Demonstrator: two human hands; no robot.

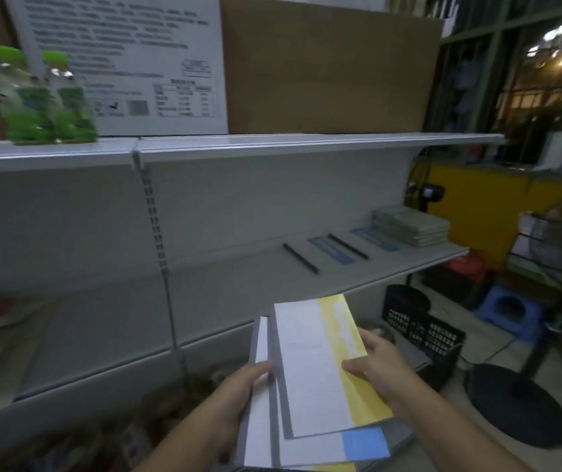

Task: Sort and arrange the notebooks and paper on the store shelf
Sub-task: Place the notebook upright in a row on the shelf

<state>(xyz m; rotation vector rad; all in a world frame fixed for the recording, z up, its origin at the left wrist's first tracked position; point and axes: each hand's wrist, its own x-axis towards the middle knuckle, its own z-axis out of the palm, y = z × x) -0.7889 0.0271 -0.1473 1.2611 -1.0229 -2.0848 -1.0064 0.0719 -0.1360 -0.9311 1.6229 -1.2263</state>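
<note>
Looks about half done. Holding a fanned stack of notebooks (313, 369) low before the shelving, left hand (238, 390) wrapped round its left side, right hand (378, 366) pinching the yellow right edge; not yet shelved. Laid already toward the right end of the grey middle shelf (238, 277): black pens (300, 257), blue-labelled pads (332, 250), a greenish notebook pile (412, 224). Further right, on the floor, a black crate (422, 328) and blue stool (507, 308).

The stack of notebooks (310, 379) sits between left hand (238, 396) and right hand (380, 364), before the middle shelf (238, 267). On that shelf's right end lies a pile of books (412, 224), pens (300, 257) left of it; a crate (422, 330) stands below
</note>
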